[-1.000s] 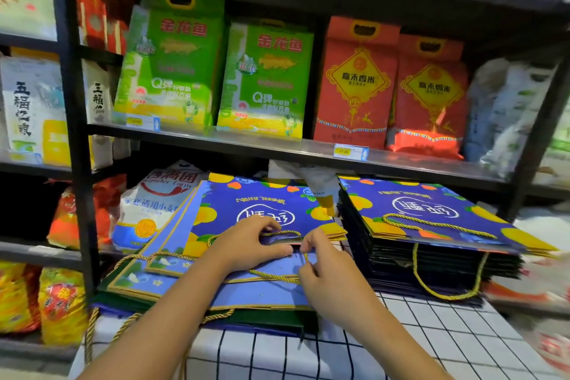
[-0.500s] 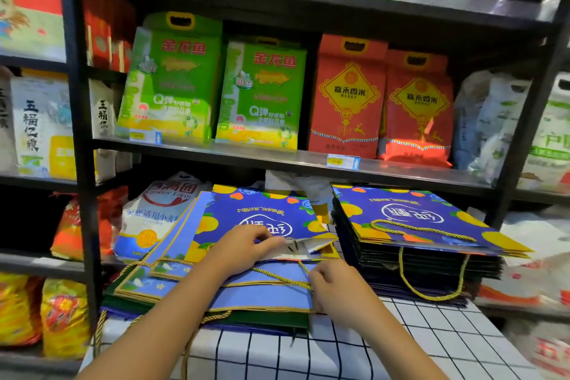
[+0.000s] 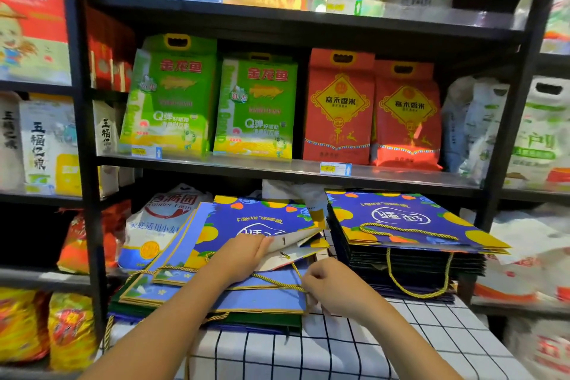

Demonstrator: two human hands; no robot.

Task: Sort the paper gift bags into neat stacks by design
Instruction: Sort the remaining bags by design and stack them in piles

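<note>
On the checked tablecloth (image 3: 385,345) below the shelf of rice packs (image 3: 256,108), two piles of gift bags lie side by side. To the right sits a squared-up stack (image 3: 410,244) of dark blue bags printed with oranges, its cord handles hanging over the front edge, probably the finished pile for that design. To the left is a loose, fanned heap (image 3: 216,296) mixing paler blue and green bags, with one dark blue orange-print bag (image 3: 262,219) on top. The left hand (image 3: 243,253) presses that bag's mouth, fingers fairly straight and tucked under the lifted flap, likely peeling it free. The right hand (image 3: 327,281) is curled, pinching the gold cord (image 3: 271,281) at the heap's corner, apparently keeping the handle from snagging. That bag seems bound for the right-hand stack.
</note>
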